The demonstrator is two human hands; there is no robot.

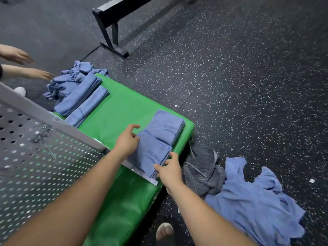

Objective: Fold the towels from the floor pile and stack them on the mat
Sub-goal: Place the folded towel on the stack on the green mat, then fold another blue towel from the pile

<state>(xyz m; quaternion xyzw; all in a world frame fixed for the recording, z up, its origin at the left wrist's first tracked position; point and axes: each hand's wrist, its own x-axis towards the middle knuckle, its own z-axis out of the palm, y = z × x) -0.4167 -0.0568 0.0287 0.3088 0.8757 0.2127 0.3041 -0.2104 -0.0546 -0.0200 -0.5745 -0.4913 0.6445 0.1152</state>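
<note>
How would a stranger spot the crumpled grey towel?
Find the bright green padded mat on the speckled black floor. Beside its right edge lies a crumpled grey ribbed towel. It alone is grey; the loose towels next to it are blue.

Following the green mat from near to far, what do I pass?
Folded towel that the right hand pinches → squared folded stack right behind it → bare stretch of mat → long folded towels → crumpled blue towels at the far end.

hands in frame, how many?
4. Left hand and right hand at the near folded towel; another person's upper hand and lower hand at the left edge.
</note>
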